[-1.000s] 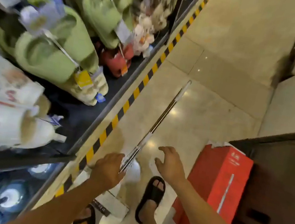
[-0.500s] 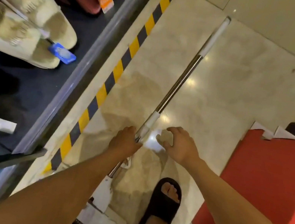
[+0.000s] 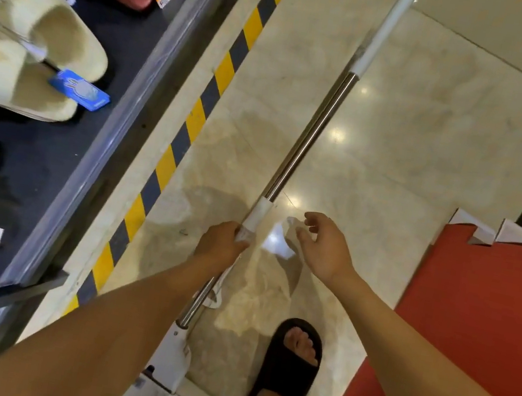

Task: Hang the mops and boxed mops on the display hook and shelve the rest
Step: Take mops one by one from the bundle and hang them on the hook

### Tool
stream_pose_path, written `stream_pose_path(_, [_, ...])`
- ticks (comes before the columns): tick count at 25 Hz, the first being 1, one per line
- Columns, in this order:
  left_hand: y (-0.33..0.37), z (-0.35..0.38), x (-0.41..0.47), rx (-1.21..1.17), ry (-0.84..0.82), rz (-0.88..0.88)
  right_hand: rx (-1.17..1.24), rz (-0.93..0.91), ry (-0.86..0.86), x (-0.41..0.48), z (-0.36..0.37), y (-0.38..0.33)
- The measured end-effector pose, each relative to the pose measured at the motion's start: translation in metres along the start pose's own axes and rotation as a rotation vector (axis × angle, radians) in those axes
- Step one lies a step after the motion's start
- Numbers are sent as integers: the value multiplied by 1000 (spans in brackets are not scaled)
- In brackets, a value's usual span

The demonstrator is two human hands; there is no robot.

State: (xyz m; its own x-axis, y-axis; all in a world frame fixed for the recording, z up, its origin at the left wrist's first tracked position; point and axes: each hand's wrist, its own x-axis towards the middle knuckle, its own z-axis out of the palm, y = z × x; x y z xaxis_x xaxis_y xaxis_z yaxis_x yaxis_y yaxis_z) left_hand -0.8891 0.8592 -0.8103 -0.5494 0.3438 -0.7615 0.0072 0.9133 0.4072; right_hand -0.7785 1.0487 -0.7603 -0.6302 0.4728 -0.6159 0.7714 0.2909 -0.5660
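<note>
Over the last second the view has dropped toward the floor (image 3: pixel 416 148). The left hand (image 3: pixel 222 246) remains closed round the mop (image 3: pixel 312 130) pole near its white collar. The right hand (image 3: pixel 322 246), open and empty, has drawn closer beside it. Judgement: two-handed lift for hanging imminent.

A silver-and-white mop (image 3: pixel 311 137), a yellow-and-black striped floor tape (image 3: pixel 193 120), a red box (image 3: pixel 483 304), beige marbled floor (image 3: pixel 418 137).
</note>
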Motion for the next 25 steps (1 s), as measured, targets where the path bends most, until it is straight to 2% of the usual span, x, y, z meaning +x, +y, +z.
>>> stream_pose_path(3, [3,-23,-41,-84,21,-8,190,71,63,-9,-25,-58])
stream_pose_path(7, [10,-54,-94,-129,27,17,663,136,58,-13,-60,-143])
stream_pose_path(10, [10,-78,-123,-105,-60,-33,900,175,1,-30,-73,-188])
stream_pose_path(12, [22,-106,-140,-155,-110,-97,910,187,-22,-53,-79,-209])
stream_pose_path(14, [44,-144,-154,-378,-62,-147,902,192,-31,-79,-86,-225])
stream_pose_path(16, [82,-194,-164,-576,14,-64,908,212,-22,-103,-93,-237])
stream_pose_path(19, [162,-267,-189,-657,3,200,949,256,-28,-138,-104,-258])
stream_pose_path(21, [210,-297,-207,-662,-66,321,958,297,-49,-156,-105,-269])
stream_pose_path(23, [242,-313,-227,-553,-111,412,934,306,-58,-175,-108,-282])
stream_pose_path(25, [252,-316,-242,-434,-66,458,861,278,-79,-193,-108,-289])
